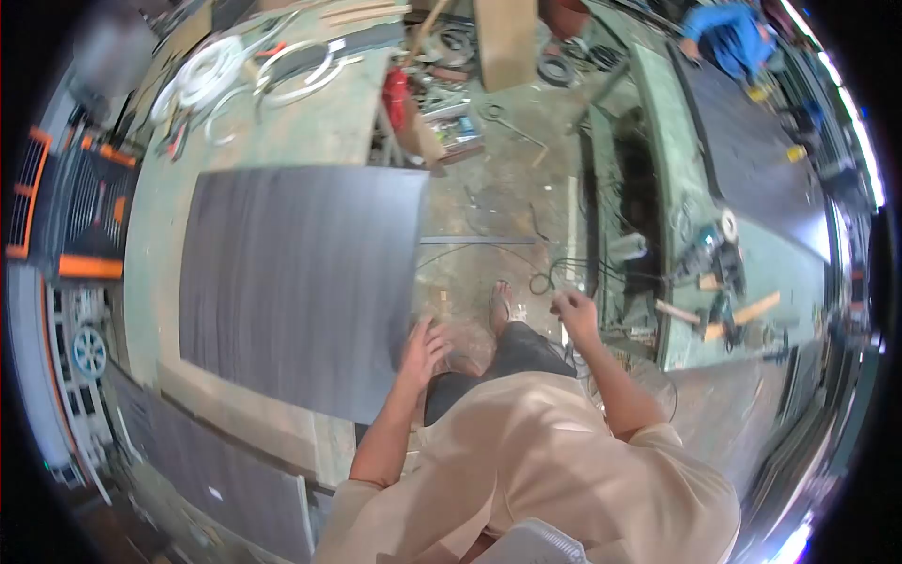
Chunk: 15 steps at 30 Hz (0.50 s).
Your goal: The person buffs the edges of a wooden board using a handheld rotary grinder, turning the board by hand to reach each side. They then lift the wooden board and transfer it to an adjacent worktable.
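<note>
My left hand (426, 352) is beside the right edge of a large dark grey wood-grain panel (296, 282), its fingers apart and nothing seen in them. Whether the fingertips touch the edge, I cannot tell. The panel lies flat on a pale green workbench (155, 273). Held out over the floor, my right hand (575, 315) has curled fingers pressed together. What it may hold is too small or blurred to name. Behind that hand a dark cable (543, 282) loops near the second bench.
Coiled white edging strip (211, 70) lies on the bench's far end. A green power tool (703, 252) and wood scraps (756, 307) sit on the right bench (676, 324). A person in blue (733, 38) leans over another dark panel (752, 141). A metal strip (477, 240) crosses the floor.
</note>
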{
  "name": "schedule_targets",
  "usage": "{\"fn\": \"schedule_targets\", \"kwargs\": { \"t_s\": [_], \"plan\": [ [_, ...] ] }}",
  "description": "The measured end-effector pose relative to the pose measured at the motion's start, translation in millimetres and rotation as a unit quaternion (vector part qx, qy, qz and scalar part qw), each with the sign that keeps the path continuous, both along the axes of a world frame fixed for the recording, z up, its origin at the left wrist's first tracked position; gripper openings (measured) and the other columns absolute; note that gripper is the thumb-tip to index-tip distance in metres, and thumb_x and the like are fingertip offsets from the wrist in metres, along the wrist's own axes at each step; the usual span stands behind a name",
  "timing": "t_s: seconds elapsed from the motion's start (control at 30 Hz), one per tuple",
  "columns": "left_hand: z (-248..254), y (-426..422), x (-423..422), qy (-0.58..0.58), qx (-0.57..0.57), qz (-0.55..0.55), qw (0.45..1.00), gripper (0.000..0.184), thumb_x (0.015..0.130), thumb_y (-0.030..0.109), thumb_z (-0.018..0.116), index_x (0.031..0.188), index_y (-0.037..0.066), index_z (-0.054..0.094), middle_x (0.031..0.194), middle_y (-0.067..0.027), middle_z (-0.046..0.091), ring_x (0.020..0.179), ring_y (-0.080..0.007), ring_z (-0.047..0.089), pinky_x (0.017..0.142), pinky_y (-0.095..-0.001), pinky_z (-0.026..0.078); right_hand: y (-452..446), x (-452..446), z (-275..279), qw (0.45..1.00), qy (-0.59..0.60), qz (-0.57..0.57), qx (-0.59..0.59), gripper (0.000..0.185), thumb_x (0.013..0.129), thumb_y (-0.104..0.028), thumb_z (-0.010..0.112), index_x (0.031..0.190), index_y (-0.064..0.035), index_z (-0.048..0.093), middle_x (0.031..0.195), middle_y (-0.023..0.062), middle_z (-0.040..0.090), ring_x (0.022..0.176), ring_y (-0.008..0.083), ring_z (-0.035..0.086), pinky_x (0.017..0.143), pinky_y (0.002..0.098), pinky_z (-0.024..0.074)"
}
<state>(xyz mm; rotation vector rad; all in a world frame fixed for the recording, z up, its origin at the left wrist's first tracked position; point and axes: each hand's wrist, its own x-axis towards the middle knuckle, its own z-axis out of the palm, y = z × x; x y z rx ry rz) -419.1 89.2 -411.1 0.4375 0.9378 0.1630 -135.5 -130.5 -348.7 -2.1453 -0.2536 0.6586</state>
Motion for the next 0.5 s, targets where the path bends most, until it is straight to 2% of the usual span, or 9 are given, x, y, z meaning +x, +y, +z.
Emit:
{"fn": "schedule_targets", "kwargs": {
  "t_s": [0.03, 0.07, 0.13, 0.23, 0.3, 0.33, 0.4, 0.47, 0.5],
  "plan": [
    [3.0, 0.1, -7.7, 0.026, 0.026, -0.060, 0.998, 0.070, 0.106, 0.049, 0.051, 0.161, 0.012, 0.030, 0.152, -0.0223, 0.046, 0.137, -0.0357, 0.051, 0.111, -0.0515, 0.047, -23.4, 6.7, 6.7, 0.994, 0.061, -0.083, -0.019, 0.034, 0.096, -0.033, 0.068, 0.093, 0.0006, 0.074, 0.076, 0.0065, 0.072, 0.070, 0.0129, 0.066, 0.066, 0.0316, 0.0515],
    [7.3, -0.7, -14.6, 0.045, 0.036, -0.082, 0.995, 0.071, 0.106, 0.051, 0.051, 0.160, 0.009, 0.032, 0.152, -0.0221, 0.047, 0.136, -0.0356, 0.051, 0.111, -0.0507, 0.047, -44.4, 19.2, 6.5, 0.992, 0.052, -0.116, -0.022, 0.034, 0.096, -0.033, 0.068, 0.093, 0.0006, 0.074, 0.076, 0.0065, 0.072, 0.070, 0.0129, 0.066, 0.066, 0.0316, 0.0515],
    [1.9, -4.7, -30.0, 0.076, 0.061, -0.118, 0.988, 0.071, 0.106, 0.054, 0.049, 0.157, 0.006, 0.036, 0.150, -0.0214, 0.050, 0.133, -0.0344, 0.054, 0.109, -0.0493, 0.048, -88.1, 61.6, -0.9, 0.984, -0.076, -0.159, -0.027, 0.034, 0.097, -0.033, 0.067, 0.087, -0.0005, 0.071, 0.072, 0.0044, 0.068, 0.065, 0.0116, 0.061, 0.061, 0.0293, 0.0474],
    [2.3, -5.7, -37.0, 0.141, 0.083, -0.127, 0.978, 0.072, 0.105, 0.056, 0.049, 0.156, 0.006, 0.038, 0.147, -0.0207, 0.052, 0.121, -0.0308, 0.061, 0.101, -0.0457, 0.051, -116.3, 128.1, 35.4, 0.946, -0.135, -0.289, 0.049, 0.034, 0.095, -0.033, 0.066, 0.088, -0.0006, 0.075, 0.070, 0.0066, 0.070, 0.070, 0.0140, 0.064, 0.072, 0.0319, 0.0513],
    [-1.3, -1.5, -35.3, 0.176, 0.088, -0.132, 0.971, 0.067, 0.105, 0.051, 0.052, 0.152, 0.004, 0.043, 0.141, -0.0177, 0.056, 0.119, -0.0296, 0.063, 0.097, -0.0447, 0.053, -142.5, 179.8, 43.8, 0.924, -0.166, -0.345, 0.013, 0.036, 0.094, -0.036, 0.066, 0.094, -0.0004, 0.076, 0.075, 0.0102, 0.072, 0.074, 0.0173, 0.068, 0.074, 0.0344, 0.0523],
    [-3.5, 4.1, -31.8, 0.213, 0.090, -0.122, 0.965, 0.061, 0.104, 0.046, 0.055, 0.147, 0.003, 0.047, 0.135, -0.0148, 0.061, 0.116, -0.0283, 0.064, 0.094, -0.0437, 0.055, -150.6, 199.4, 46.6, 0.903, -0.213, -0.374, -0.019, 0.039, 0.093, -0.038, 0.066, 0.099, -0.0008, 0.076, 0.081, 0.0134, 0.074, 0.079, 0.0259, 0.072, 0.080, 0.0388, 0.0538],
    [0.9, 4.0, -15.1, 0.222, 0.104, -0.103, 0.964, 0.061, 0.104, 0.046, 0.056, 0.146, 0.003, 0.048, 0.135, -0.0149, 0.061, 0.114, -0.0284, 0.065, 0.093, -0.0429, 0.055, -177.9, 245.9, 33.7, 0.854, -0.305, -0.408, -0.104, 0.044, 0.092, -0.044, 0.067, 0.102, -0.0016, 0.076, 0.088, 0.0170, 0.076, 0.083, 0.0355, 0.073, 0.084, 0.0444, 0.0549],
    [18.8, -2.8, -4.3, 0.241, 0.122, -0.082, 0.959, 0.058, 0.103, 0.043, 0.057, 0.145, 0.003, 0.049, 0.133, -0.0148, 0.062, 0.112, -0.0282, 0.065, 0.091, -0.0407, 0.055, -219.3, 298.0, 0.4, 0.834, -0.316, -0.352, -0.284, 0.051, 0.091, -0.050, 0.067, 0.103, -0.0021, 0.075, 0.095, 0.0195, 0.076, 0.089, 0.0413, 0.072, 0.085, 0.0486, 0.0556],
    [35.4, -5.6, 12.6, 0.256, 0.133, -0.076, 0.954, 0.057, 0.104, 0.042, 0.058, 0.145, 0.004, 0.049, 0.132, -0.0145, 0.062, 0.112, -0.0279, 0.065, 0.090, -0.0394, 0.055, -232.5, 320.7, -10.3, 0.826, -0.269, -0.314, -0.383, 0.055, 0.091, -0.055, 0.065, 0.101, -0.0029, 0.076, 0.096, 0.0202, 0.076, 0.092, 0.0397, 0.073, 0.083, 0.0506, 0.0558]
  ]
}}
